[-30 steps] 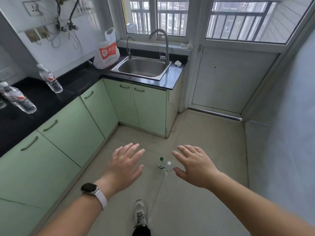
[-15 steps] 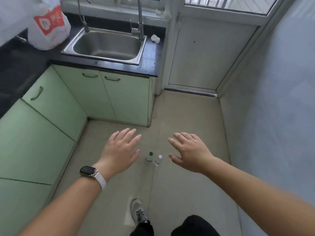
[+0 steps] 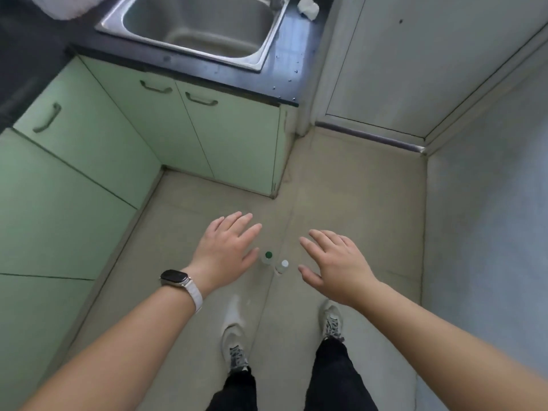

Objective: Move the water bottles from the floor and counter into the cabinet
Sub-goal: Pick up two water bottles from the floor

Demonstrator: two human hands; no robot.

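- Left hand [image 3: 226, 250] and right hand [image 3: 335, 262] held out palm-down and apart, fingers straight and spread, gripping nothing.
- Smartwatch [image 3: 175, 277] on a pale strap at the left wrist.
- Between the two hands, upright on the floor [image 3: 370, 203]: green-capped water bottle [image 3: 268, 256] just beside the left thumb, white-capped water bottle [image 3: 283, 266] touching or nearly touching it on the right-hand side.
- Both bottles seen from above, below the hands, untouched, well out from the cabinet's outer corner and ahead of the grey shoes [image 3: 234, 345].
- Against half a second ago: view tipped further down, both shoes and dark trouser legs now showing, left thumb closer in view to the green cap, bottles in the same spot, hands spread as before.
- Green cabinet doors [image 3: 231, 137] all closed, so insides hidden.
- Steel sink [image 3: 192, 25] set into the black counter [image 3: 284, 69], cut off by the top edge.
- Crumpled white tissue [image 3: 308, 7] at the counter's back right corner.
- White bag [image 3: 68, 4] on the counter left of the sink, contents not visible.
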